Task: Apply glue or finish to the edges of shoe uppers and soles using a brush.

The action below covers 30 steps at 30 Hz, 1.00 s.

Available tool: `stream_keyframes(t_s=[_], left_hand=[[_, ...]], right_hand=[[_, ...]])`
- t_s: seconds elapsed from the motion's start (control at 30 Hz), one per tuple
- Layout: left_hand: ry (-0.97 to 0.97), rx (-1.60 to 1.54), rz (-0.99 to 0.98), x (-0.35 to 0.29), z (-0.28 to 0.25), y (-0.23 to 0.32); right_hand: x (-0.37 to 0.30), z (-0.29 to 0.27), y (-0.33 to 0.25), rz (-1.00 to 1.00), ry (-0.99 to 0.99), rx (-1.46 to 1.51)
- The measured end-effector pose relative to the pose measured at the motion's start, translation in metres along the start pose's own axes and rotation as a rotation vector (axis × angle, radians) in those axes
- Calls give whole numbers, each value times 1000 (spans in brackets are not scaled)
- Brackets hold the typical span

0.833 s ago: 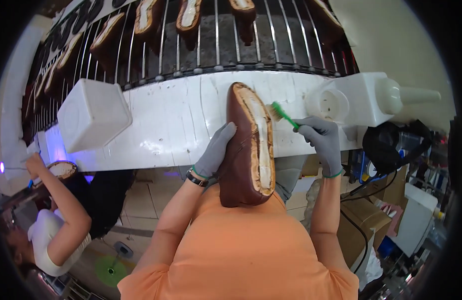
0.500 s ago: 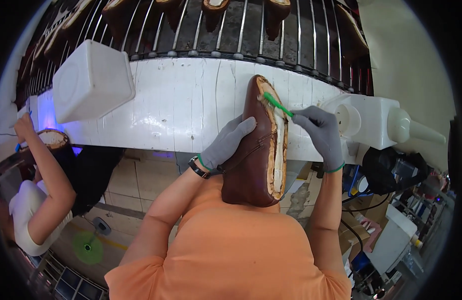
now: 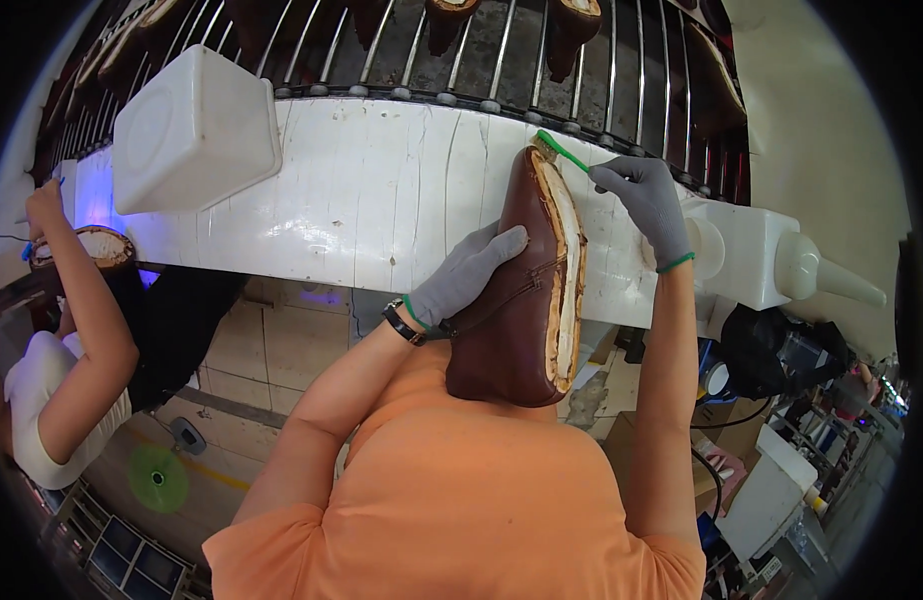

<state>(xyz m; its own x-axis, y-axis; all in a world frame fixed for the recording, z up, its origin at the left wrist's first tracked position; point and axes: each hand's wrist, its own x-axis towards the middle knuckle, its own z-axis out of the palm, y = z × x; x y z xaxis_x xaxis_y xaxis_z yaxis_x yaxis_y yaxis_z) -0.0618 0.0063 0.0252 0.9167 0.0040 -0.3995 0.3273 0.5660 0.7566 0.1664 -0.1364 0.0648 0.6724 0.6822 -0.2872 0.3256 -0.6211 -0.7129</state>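
A dark brown leather boot stands on edge between my body and the white bench, its toe pointing away from me. Its unsoled underside faces right, pale down the middle with a tan rim. My left hand, in a grey glove, grips the boot round its upper, thumb on the near side. In my gloved right hand is a green-handled brush, pinched by its end. The bristles are at the tip of the toe; whether they touch it is hard to tell.
A white plastic container stands at the left on the white bench. On the right lies a white jug-like bottle. Beyond the bench, a roller rack carries several boots. At far left, another person's arm is beside another boot.
My right hand has moved the brush away from me, from the forefoot of the underside to the toe tip. The left hand keeps its hold on the boot.
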Motion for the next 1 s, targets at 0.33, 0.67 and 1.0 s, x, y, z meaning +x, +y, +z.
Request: stream_keyframes(t_s=[0.33, 0.67, 1.0], left_hand=[[-14, -50, -27, -2, 2, 2], [-8, -61, -40, 1, 2, -5], [10, -131, -56, 0, 6, -7]], right_hand=[[-32, -23, -13, -11, -246, 212], [-94, -32, -16, -42, -378, 237], [-95, -13, -9, 11, -2, 179]])
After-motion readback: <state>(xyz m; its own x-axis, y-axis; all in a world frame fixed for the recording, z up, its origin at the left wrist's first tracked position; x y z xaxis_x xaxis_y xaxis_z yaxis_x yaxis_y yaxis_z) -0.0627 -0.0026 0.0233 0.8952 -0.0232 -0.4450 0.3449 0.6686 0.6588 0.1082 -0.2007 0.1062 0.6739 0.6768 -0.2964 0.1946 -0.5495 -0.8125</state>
